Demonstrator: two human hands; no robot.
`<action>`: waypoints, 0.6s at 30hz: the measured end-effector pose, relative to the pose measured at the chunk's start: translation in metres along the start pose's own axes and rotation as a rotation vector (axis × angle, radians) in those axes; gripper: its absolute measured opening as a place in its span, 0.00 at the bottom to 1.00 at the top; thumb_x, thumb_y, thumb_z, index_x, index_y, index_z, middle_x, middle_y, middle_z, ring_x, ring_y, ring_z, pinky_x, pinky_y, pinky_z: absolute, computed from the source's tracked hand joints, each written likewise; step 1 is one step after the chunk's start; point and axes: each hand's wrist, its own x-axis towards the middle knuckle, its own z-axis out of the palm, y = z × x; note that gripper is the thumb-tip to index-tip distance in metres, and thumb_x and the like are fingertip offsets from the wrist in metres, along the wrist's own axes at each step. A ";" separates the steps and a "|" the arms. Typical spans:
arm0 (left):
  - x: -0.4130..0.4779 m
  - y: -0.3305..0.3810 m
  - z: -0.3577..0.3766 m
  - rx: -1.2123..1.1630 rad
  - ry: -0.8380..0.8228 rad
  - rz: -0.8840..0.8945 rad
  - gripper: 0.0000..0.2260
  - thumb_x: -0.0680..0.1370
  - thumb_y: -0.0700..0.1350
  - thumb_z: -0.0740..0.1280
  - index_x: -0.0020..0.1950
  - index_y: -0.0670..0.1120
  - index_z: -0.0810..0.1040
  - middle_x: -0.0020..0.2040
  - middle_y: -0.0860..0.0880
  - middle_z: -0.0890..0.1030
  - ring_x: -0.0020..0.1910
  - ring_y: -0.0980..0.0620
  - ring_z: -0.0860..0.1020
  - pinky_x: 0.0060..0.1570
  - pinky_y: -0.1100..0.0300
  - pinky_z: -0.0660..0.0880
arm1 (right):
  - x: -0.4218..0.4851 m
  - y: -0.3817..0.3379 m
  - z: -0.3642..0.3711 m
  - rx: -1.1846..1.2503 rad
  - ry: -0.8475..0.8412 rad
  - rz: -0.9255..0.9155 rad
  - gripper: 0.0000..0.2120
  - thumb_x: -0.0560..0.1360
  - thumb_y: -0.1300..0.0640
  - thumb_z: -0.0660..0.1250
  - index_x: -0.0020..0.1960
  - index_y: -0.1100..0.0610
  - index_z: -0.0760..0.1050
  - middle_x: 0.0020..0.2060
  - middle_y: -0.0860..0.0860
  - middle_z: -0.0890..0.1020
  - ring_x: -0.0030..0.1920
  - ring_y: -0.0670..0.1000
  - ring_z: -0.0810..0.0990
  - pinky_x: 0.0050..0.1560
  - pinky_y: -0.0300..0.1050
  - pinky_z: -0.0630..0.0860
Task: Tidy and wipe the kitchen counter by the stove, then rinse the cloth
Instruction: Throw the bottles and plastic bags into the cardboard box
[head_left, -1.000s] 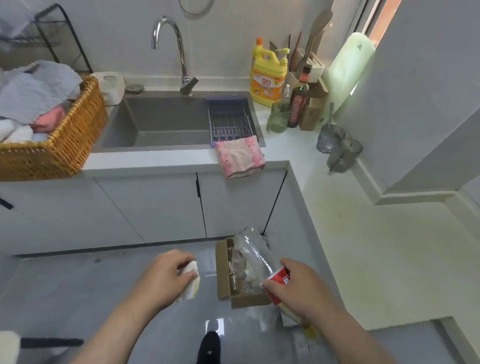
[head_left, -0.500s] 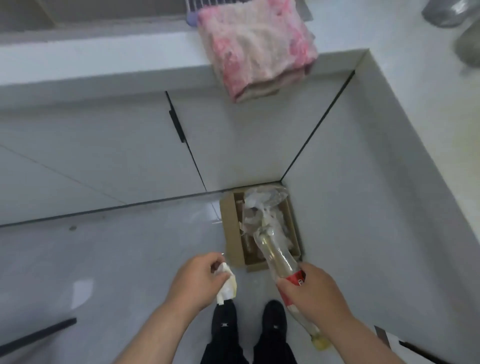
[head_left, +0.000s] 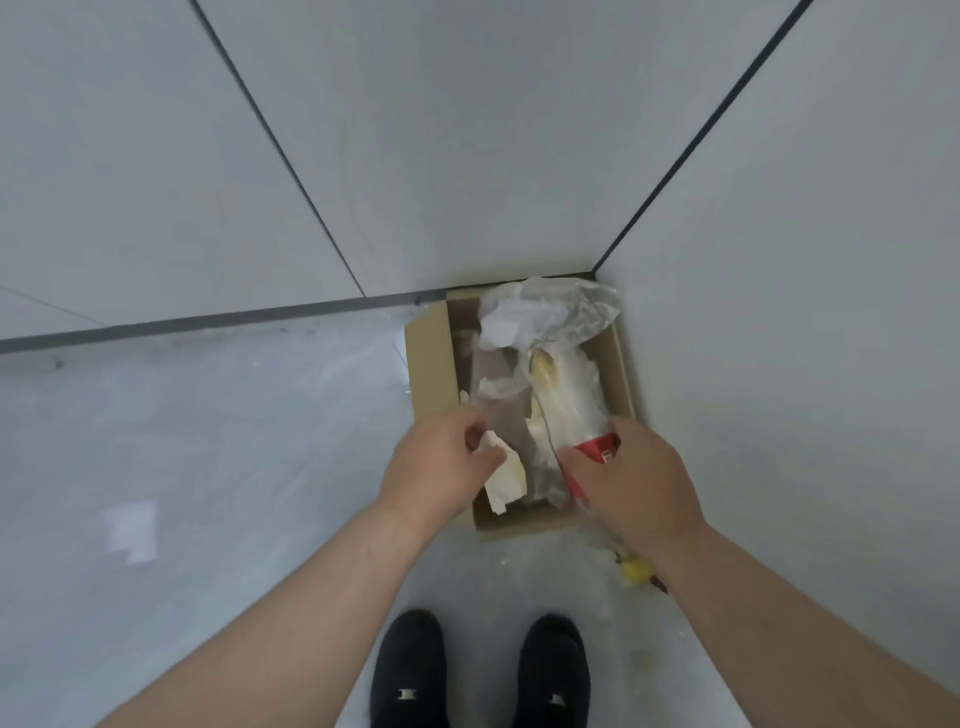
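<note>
With the left hand (head_left: 439, 470) pinching a crumpled tissue (head_left: 506, 480) in its fingers and the right hand (head_left: 636, 491) gripping a plastic bottle (head_left: 571, 410) over the stuffed cardboard box (head_left: 431, 364) on the floor (head_left: 208, 441), either may slide off the heaped wrapping (head_left: 545, 312) and spill out.

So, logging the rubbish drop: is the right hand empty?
No, the right hand grips the red-labelled plastic bottle over the cardboard box.

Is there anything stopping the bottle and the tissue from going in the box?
No lid or flap covers the cardboard box; its top is open. The right hand holds the bottle and the left hand pinches the tissue right over it. Only crumpled plastic and paper lie inside, under them.
</note>
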 end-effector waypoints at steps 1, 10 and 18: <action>0.013 -0.005 0.010 0.003 0.000 -0.001 0.05 0.75 0.51 0.69 0.50 0.55 0.77 0.44 0.57 0.78 0.44 0.55 0.77 0.42 0.60 0.75 | 0.013 0.003 0.006 -0.010 0.014 -0.007 0.16 0.71 0.40 0.69 0.51 0.48 0.72 0.42 0.44 0.78 0.39 0.44 0.76 0.36 0.39 0.73; 0.088 -0.043 0.087 0.345 -0.019 0.095 0.08 0.78 0.51 0.66 0.55 0.51 0.78 0.48 0.52 0.82 0.45 0.51 0.80 0.50 0.57 0.78 | 0.099 0.034 0.048 -0.136 -0.044 0.026 0.25 0.71 0.36 0.68 0.60 0.50 0.70 0.50 0.49 0.77 0.49 0.53 0.77 0.52 0.50 0.78; 0.089 -0.060 0.104 0.697 0.046 0.220 0.07 0.76 0.48 0.66 0.54 0.55 0.76 0.45 0.53 0.81 0.46 0.50 0.77 0.55 0.53 0.65 | 0.102 0.054 0.068 -0.032 -0.108 0.029 0.21 0.75 0.41 0.67 0.63 0.49 0.70 0.53 0.48 0.79 0.52 0.52 0.78 0.53 0.48 0.77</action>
